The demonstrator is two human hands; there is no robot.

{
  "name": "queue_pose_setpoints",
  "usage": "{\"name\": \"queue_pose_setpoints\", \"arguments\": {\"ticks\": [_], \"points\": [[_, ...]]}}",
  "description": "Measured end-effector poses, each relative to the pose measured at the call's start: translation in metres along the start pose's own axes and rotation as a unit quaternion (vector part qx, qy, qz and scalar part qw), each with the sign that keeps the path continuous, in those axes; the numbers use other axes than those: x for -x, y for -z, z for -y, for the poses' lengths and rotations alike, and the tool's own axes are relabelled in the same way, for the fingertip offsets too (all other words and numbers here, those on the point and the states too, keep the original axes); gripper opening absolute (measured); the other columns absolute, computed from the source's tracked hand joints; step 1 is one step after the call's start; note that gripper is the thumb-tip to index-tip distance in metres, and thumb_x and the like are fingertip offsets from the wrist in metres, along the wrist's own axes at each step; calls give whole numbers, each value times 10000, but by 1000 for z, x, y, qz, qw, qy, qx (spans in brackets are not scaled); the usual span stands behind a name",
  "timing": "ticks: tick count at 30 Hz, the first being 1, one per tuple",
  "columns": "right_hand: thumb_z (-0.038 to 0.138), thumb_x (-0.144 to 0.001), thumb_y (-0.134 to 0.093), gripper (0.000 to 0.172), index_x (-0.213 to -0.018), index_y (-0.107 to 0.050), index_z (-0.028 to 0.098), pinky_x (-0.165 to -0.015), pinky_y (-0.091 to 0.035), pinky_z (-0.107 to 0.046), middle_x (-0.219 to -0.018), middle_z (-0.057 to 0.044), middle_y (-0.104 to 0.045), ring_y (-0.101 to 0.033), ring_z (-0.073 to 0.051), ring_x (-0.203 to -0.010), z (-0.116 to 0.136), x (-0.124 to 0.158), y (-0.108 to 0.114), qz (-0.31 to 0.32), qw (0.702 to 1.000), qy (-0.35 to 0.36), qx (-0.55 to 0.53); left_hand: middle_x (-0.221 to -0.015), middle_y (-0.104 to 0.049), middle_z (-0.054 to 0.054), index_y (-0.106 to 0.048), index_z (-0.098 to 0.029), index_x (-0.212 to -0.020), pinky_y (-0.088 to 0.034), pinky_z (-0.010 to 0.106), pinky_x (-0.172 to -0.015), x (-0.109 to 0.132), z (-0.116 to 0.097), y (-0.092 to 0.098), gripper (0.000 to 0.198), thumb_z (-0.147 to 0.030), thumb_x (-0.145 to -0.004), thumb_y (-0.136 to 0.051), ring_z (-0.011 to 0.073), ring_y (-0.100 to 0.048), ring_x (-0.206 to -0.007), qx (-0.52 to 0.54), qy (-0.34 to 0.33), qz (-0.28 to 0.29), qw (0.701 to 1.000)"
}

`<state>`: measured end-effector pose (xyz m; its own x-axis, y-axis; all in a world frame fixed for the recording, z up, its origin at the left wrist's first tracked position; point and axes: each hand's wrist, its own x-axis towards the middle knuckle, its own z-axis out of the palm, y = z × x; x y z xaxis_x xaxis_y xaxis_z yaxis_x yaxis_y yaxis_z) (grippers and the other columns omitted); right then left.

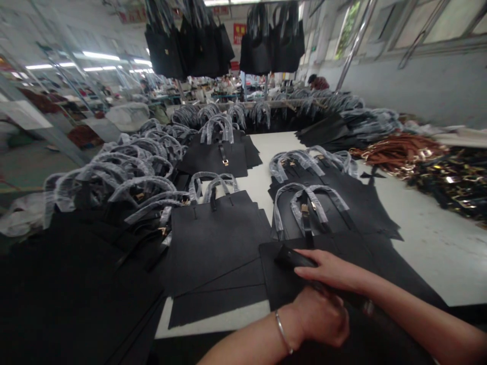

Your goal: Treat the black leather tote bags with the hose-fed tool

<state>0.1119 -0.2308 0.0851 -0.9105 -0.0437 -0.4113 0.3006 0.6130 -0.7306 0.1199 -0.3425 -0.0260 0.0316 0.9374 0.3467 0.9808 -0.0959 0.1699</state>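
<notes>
Fingers of the right hand (329, 271) stretched out nearly flat, close together, lying over a dark strap or tool (291, 257) on a black bag panel (281, 289); whether pinched or merely pressed, cannot tell. Left hand (319, 317) curled into a loose fist just below, fingers folded under and hidden, so any hold inside cannot be made out; silver bangle (283, 332) on that wrist. Both forearms cut off at the lower edge. Dark object under the right fingers too blurred to name with certainty, its far end poking out to the left of the fingertips.

Black bag panel lying flat at the near edge of the white desk (429, 253), overlapped at its top by a finished black handbag (315, 215) with plastic-wrapped handles. Another black handbag (216, 238) just to the left, more bags in rows behind. Heap of brown straps (395, 149) at far right, beside a pile of dark buckled straps (452, 182) partly cut off by the right edge. Black bags hanging overhead (198, 45), tops out of view. Person (317, 81) in the far background, barely visible.
</notes>
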Motion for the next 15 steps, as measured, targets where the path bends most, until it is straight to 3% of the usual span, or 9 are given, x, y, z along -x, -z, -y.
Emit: {"name": "queue_pose_setpoints", "arguments": {"ticks": [2,6,8,10,13,15], "points": [[352,-795,-657,531,-1295,-633,174,-702,-560,-290,-1001,-64,-747,-688,-269,-898,-3,2,3,6,1000,7,9,-601,-615,60,-659,-135,-689,-345,312,-476,1,0,2,213,-288,-791,-552,173,-538,-512,7,14,-10,1000],[351,-817,-623,624,-1405,-513,171,-413,-486,-227,-790,-46,-744,-654,-188,-520,-15,16,14,73,995,-63,0,-590,-616,42,-659,-148,-677,-322,303,-460,1,0,2,228,-299,-800,-540,162,-542,-518,21,49,-25,998],[350,-815,-624,653,-1424,-487,156,-367,-457,-214,-744,-42,-733,-612,-162,-444,-15,18,16,84,993,-87,-5,-573,-608,31,-656,-151,-668,-304,310,-440,-1,0,2,236,-310,-799,-541,165,-537,-502,20,56,-30,998],[358,-814,-626,623,-1394,-527,155,-378,-469,-225,-745,-42,-733,-617,-167,-455,-10,13,12,77,994,-82,-5,-537,-587,23,-644,-154,-635,-313,317,-441,-2,0,1,235,-312,-786,-558,167,-531,-486,16,54,-29,998],[347,-789,-667,527,-1286,-641,172,-547,-539,-262,-862,-52,-753,-685,-212,-650,1,-2,2,26,1000,1,14,-520,-579,22,-616,-157,-597,-320,301,-441,-3,2,2,237,-321,-764,-579,159,-526,-469,21,57,-9,998],[359,-800,-667,554,-1320,-613,177,-568,-533,-260,-847,-43,-753,-688,-211,-658,7,-9,1,-18,999,29,14,-573,-612,26,-610,-162,-613,-319,268,-436,-1,2,4,229,-330,-764,-574,152,-546,-490,41,73,-4,996]]}}
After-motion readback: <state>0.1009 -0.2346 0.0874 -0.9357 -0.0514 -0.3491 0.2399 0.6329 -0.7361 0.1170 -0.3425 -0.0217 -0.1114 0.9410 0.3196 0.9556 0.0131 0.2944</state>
